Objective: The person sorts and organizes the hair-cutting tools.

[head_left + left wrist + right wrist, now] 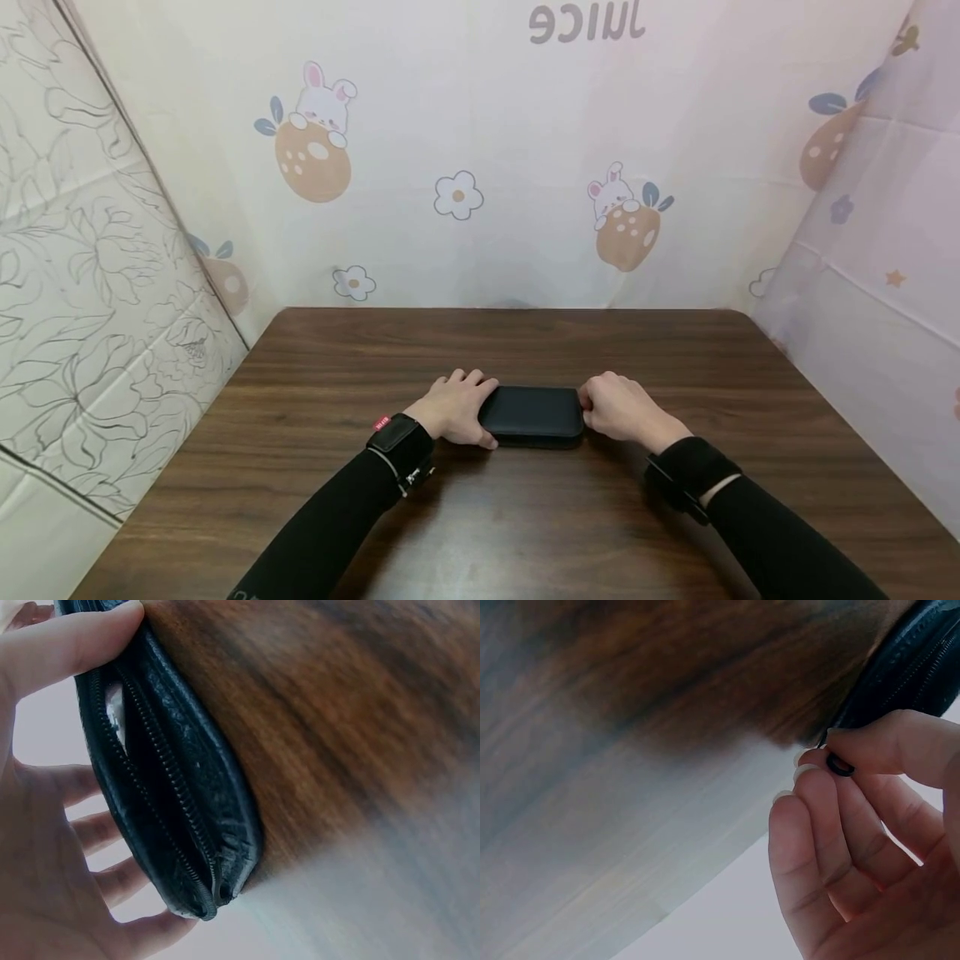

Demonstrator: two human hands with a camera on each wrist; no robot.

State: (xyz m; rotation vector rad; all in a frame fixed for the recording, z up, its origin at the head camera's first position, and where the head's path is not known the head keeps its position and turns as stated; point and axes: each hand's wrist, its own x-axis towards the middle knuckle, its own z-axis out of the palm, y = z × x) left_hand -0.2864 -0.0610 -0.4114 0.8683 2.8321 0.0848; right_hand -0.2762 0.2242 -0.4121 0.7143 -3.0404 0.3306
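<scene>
A black leather-look zip wallet (531,414) lies flat on the brown wooden table, between both hands. The left hand (453,408) holds its left end, thumb along the near side and fingers spread at the far side. In the left wrist view the zip (169,769) gapes at that end, and a small whitish thing (115,712) shows inside. At the wallet's right end, the right hand (621,407) pinches the zip's dark ring-shaped pull (841,765) between thumb and forefinger. Its other fingers are bent. The zip's teeth (930,667) show beside the thumb.
The wooden table (495,350) reaches back to a pale curtain (525,108) printed with rabbits and fruit. More curtain hangs on the right, and a flower-patterned sheet (97,250) stands on the left. Dark bands (405,450) sit on both wrists.
</scene>
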